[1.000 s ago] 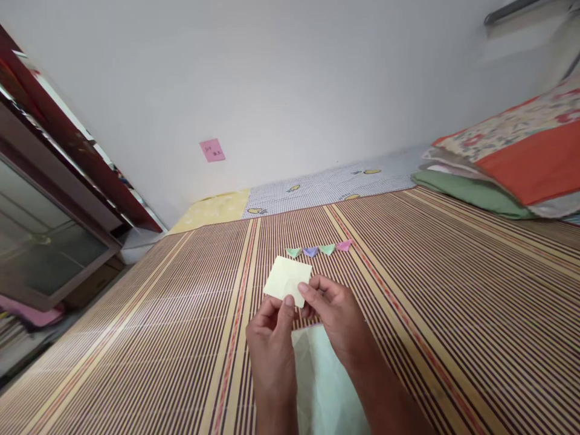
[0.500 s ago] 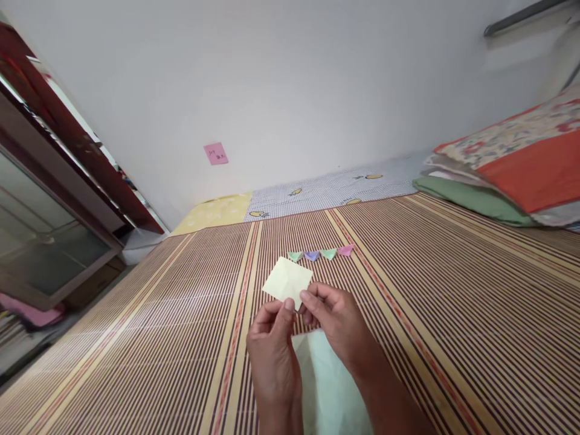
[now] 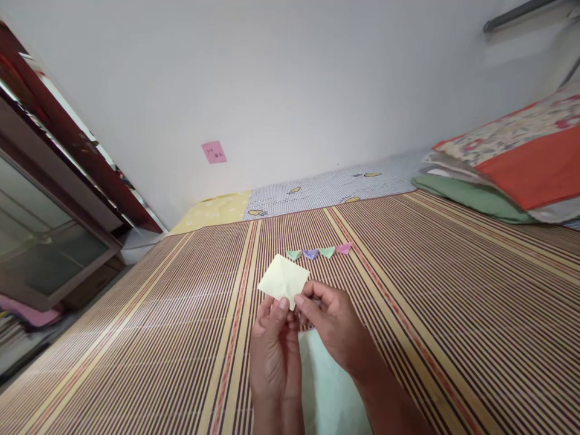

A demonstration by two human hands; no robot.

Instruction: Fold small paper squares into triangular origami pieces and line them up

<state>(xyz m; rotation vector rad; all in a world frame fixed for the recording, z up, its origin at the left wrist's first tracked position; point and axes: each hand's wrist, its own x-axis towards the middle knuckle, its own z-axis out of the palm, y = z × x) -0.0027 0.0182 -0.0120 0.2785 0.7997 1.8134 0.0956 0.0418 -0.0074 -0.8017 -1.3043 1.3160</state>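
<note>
A pale yellow square of paper (image 3: 283,278) is held up corner-first, with a faint crease down its middle. My left hand (image 3: 275,344) pinches its lower corner between thumb and fingers. On the right side of that same corner, my right hand (image 3: 333,323) grips the paper with thumb and forefinger. Just beyond the paper, small folded paper triangles lie in a row on the striped mat (image 3: 181,314): a green one (image 3: 293,255), a purple one (image 3: 310,254), another green one (image 3: 327,252) and a pink one (image 3: 344,248).
Pale green material (image 3: 333,386) lies below my hands. A pink note (image 3: 214,152) is on the white wall. Folded bedding (image 3: 521,163) is stacked at the right. Patterned cloth (image 3: 317,184) runs along the wall, and a glass-fronted cabinet (image 3: 40,235) stands at the left.
The yellow paper has shifted slightly left and tilted in my hands. My left hand has turned, with more of its fingers now showing behind the paper's lower edge.
</note>
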